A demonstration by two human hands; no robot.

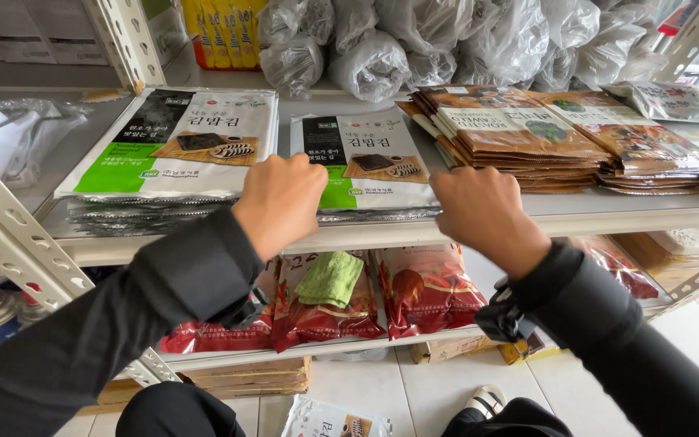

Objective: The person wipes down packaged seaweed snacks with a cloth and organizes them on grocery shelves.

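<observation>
Black sleeves sat nearest. The left hand (pixel 278 202) and right hand (pixel 483 214), both curled closed, gripped the near corners of the middle seaweed packet stack (pixel 370 158) on the shelf (pixel 608 212); its long axis ran away from them, equidistant.

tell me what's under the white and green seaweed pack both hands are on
Under the white and green seaweed pack, more flat packs show at the edge; how many is hidden.
</observation>
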